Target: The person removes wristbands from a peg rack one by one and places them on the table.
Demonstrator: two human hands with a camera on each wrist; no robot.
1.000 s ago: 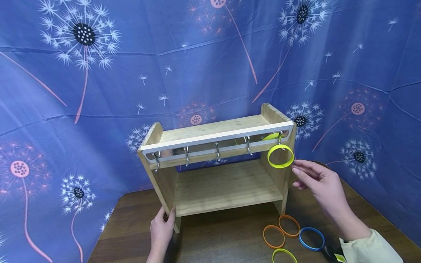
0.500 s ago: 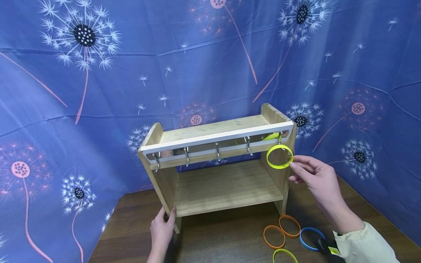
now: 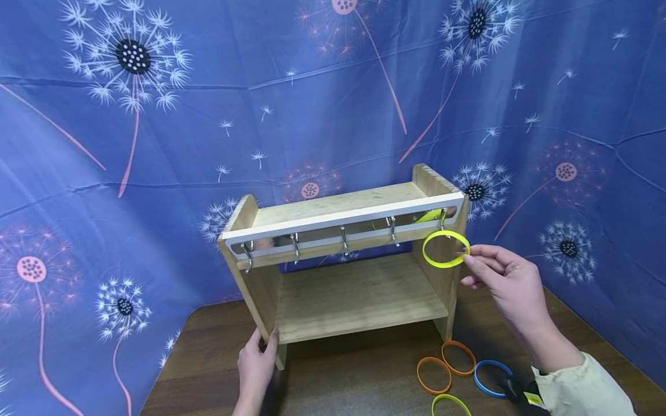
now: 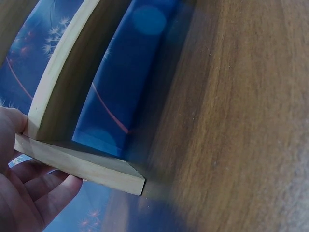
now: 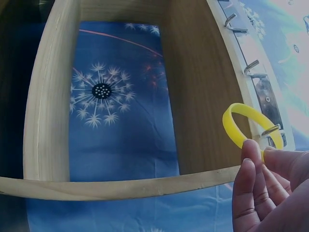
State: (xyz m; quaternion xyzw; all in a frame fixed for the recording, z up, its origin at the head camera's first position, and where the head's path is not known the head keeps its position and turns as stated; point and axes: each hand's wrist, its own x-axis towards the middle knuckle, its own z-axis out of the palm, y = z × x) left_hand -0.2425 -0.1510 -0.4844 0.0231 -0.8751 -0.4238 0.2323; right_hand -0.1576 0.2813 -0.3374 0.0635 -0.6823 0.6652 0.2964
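My right hand (image 3: 512,283) pinches a yellow rubber wristband (image 5: 234,128) by its edge, between thumb and fingertips. The ring is at the rightmost metal hook (image 3: 443,218) of the rack; in the right wrist view that hook's prong shows across the loop's opening. My left hand (image 3: 256,364) grips the lower left side panel of the wooden shelf (image 3: 359,294). Seen from the left wrist, the thumb is on the inner side and the fingers (image 4: 53,193) lie under the panel's outer side. A mirrored hook strip (image 3: 364,226) runs along the shelf's upper front.
On the brown table (image 3: 208,346), at the right front, lie two orange wristbands (image 3: 418,378), a blue wristband (image 3: 476,378) and another yellow wristband (image 3: 450,396). More hooks (image 3: 343,240) line the strip to the left. A blue dandelion-print cloth (image 3: 333,86) hangs behind.
The yellow wristband shifted slightly left and then back right with my right hand, whose thumb now overlaps its edge. My left hand has stayed on the shelf.
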